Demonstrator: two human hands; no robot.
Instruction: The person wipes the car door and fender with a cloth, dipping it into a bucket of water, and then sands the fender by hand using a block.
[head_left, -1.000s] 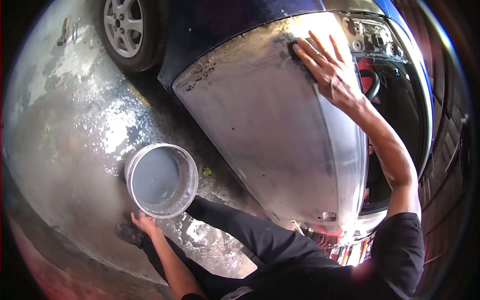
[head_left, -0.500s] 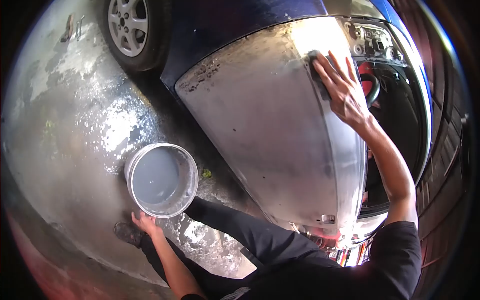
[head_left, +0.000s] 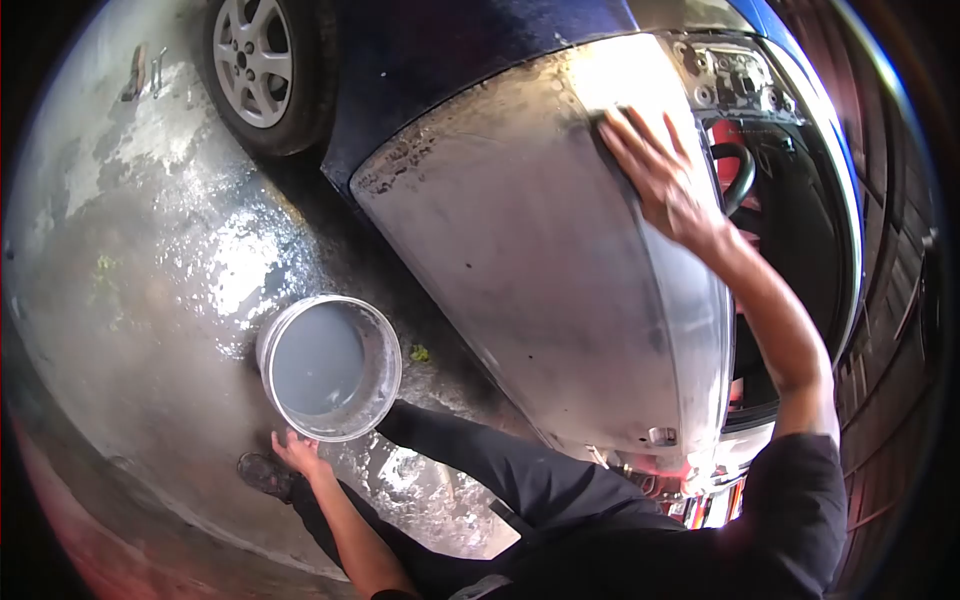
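My right hand [head_left: 668,190] lies over the upper edge of a dull grey, sanded car door [head_left: 520,230], fingers stretched forward. Beneath its palm and fingers is a dark sanding pad [head_left: 613,160], mostly covered, with only a dark edge showing along the hand's left side. Low on the left, my left hand [head_left: 300,453] is held with fingers apart, fingertips right by the lower rim of a whitish bucket [head_left: 385,375]. Cloudy grey water [head_left: 318,360] partly fills the bucket.
A blue fender [head_left: 450,50] and a wheel [head_left: 252,62] adjoin the door. Past the door's upper edge is the window opening with a steering wheel [head_left: 740,180]. Wet concrete floor [head_left: 150,330] spreads to the left, with tools [head_left: 145,75] lying far off. My shoe [head_left: 265,475] is beside the bucket.
My right hand has slid slightly left over the door with the pad, which now shows less. My left hand's fingers look more spread beside the bucket. The view has shifted slightly.
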